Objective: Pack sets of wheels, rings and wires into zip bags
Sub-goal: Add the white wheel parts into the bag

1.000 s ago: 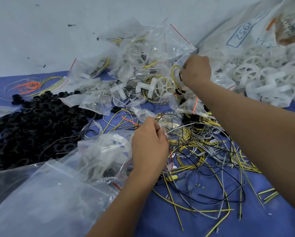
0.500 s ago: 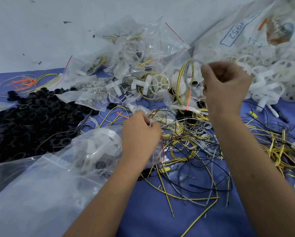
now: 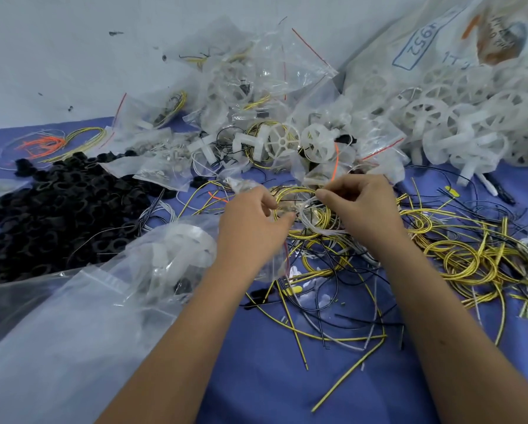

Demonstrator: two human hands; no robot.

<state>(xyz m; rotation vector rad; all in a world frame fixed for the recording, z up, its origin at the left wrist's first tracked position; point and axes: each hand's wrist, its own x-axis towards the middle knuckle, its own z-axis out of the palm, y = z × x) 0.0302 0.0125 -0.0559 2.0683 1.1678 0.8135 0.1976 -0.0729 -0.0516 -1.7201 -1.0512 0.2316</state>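
Note:
My left hand (image 3: pixel 252 223) grips the mouth of a small clear zip bag (image 3: pixel 279 261) at the middle of the blue table. My right hand (image 3: pixel 362 206) pinches a coiled bundle of yellow and white wires (image 3: pixel 310 215) right at that bag's opening, fingers curled. Loose yellow, black and white wires (image 3: pixel 458 258) sprawl to the right and in front. White plastic wheels (image 3: pixel 282 142) lie behind the hands. A heap of black rings (image 3: pixel 58 206) covers the left side.
Filled zip bags (image 3: pixel 241 87) pile up against the wall behind. A large sack of white wheels (image 3: pixel 470 117) spills at the back right. A big clear plastic bag (image 3: pixel 73 332) lies at the front left. Orange and yellow wires (image 3: pixel 51 143) rest at the far left.
My right hand came back from the pile behind and down to the bag, carrying the wire coil toward the left hand. The left hand stayed on the bag.

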